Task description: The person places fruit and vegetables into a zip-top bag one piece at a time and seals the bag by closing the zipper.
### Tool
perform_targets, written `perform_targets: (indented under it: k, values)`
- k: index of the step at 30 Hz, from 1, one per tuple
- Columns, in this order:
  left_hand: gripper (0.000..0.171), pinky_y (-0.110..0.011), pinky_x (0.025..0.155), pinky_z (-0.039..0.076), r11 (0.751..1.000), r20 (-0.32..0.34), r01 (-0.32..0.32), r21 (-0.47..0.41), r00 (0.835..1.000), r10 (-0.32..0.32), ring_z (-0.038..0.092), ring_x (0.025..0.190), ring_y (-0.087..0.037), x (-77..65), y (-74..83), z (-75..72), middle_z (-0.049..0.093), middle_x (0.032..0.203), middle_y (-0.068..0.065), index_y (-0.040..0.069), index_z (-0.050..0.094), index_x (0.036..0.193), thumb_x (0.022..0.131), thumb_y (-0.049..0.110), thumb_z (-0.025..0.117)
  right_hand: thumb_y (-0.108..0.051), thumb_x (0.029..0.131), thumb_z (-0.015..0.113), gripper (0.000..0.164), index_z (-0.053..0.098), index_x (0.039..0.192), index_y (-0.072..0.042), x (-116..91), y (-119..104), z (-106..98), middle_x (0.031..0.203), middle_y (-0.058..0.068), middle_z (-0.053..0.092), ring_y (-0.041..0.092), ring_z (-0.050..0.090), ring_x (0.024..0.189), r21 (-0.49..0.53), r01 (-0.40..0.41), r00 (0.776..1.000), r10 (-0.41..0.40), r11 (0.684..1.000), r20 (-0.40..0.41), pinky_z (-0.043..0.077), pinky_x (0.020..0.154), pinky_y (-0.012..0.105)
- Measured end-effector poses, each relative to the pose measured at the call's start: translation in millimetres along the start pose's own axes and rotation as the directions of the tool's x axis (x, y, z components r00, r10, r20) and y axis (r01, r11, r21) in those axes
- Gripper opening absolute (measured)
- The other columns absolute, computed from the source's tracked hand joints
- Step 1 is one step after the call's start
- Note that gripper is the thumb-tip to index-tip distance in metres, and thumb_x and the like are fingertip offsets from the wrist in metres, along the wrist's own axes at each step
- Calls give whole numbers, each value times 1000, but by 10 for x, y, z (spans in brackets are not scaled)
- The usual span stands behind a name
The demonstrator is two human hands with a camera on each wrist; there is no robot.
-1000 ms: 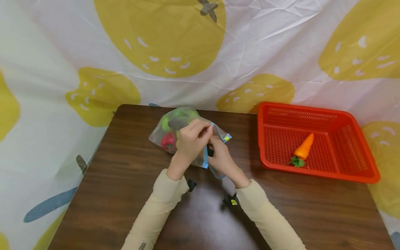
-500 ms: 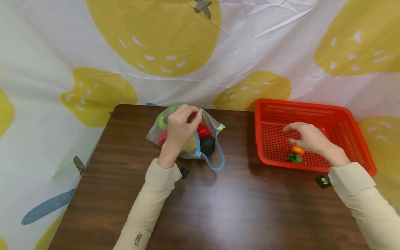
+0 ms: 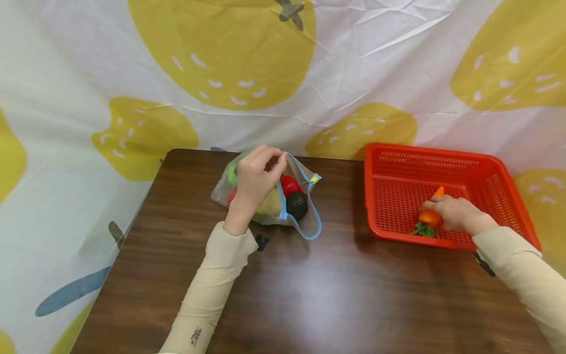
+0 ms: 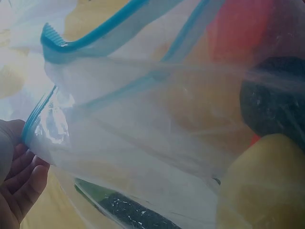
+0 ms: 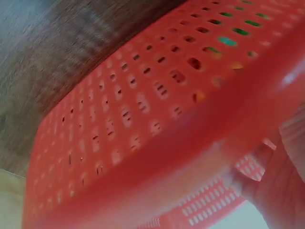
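Note:
My left hand [image 3: 254, 179] pinches the upper edge of a clear zip bag [image 3: 283, 204] with blue strips, holding its mouth apart. Through the plastic show a red piece [image 3: 290, 185], a dark rounded piece [image 3: 297, 205] and a yellow one [image 3: 268, 202]; more lies under my hand. In the left wrist view, fingers [image 4: 29, 179] are at the bag's edge. Over in the red basket [image 3: 479, 156], my right hand [image 3: 457, 212] grips an orange carrot [image 3: 429, 217] with green leaves, fingertips across its body. The right wrist view shows mostly the basket wall [image 5: 119, 114].
A dark wooden table [image 3: 353, 295] carries both bag and basket, the basket at the back right. Behind the table hangs a white cloth [image 3: 353, 59] printed with yellow fruit. The basket's raised rim passes close under my right wrist.
My right hand left the bag, moved right to the basket and came down onto the carrot. My left hand shifted slightly left, and the bag's mouth spread wider.

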State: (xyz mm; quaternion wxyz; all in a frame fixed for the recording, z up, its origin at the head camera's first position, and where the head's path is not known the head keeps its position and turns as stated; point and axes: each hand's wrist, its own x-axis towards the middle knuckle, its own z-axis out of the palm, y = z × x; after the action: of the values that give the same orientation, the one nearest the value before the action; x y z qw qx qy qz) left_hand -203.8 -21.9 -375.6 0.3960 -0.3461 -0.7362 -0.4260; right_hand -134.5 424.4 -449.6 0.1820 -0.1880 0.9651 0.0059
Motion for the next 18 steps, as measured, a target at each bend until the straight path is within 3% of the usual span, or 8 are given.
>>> perform_targets:
  k: [5, 8, 14, 18]
  values:
    - [7, -27, 50, 45, 1000, 4, 0, 3, 1000, 0, 50, 54, -18, 4, 4, -8, 55, 63, -11, -3, 64, 72, 79, -3, 64, -1, 69, 78, 35, 64, 100, -10, 62, -21, 79, 114, 24, 57, 43, 54, 98, -123, 78, 997, -79, 989, -8, 49, 62, 48]
    - [7, -27, 50, 45, 1000, 6, -1, 4, 1000, 1, 50, 54, -18, 6, 10, -18, 56, 64, -11, -3, 64, 72, 79, -3, 64, -5, 73, 75, 30, 65, 101, -8, 73, -37, 114, 116, 23, 58, 42, 51, 102, -174, 83, 996, -79, 981, 28, 47, 70, 56]
    - [7, -27, 50, 45, 1000, 9, 5, 5, 1000, -5, 50, 54, -18, 9, 0, -31, 57, 65, -11, -3, 64, 73, 80, -3, 64, -5, 68, 79, 44, 64, 109, -2, 75, -17, 144, 118, 27, 57, 47, 50, 109, -214, 62, 998, -56, 975, 34, 48, 74, 56]
    - [7, -27, 50, 45, 1000, -3, 8, 1, 1000, -8, 51, 54, -19, 16, -17, -35, 56, 64, -12, -3, 63, 72, 79, -4, 65, -9, 71, 78, 41, 65, 109, -1, 68, 4, 147, 114, 26, 59, 49, 52, 105, -216, 61, 998, -56, 974, 28, 50, 71, 54]
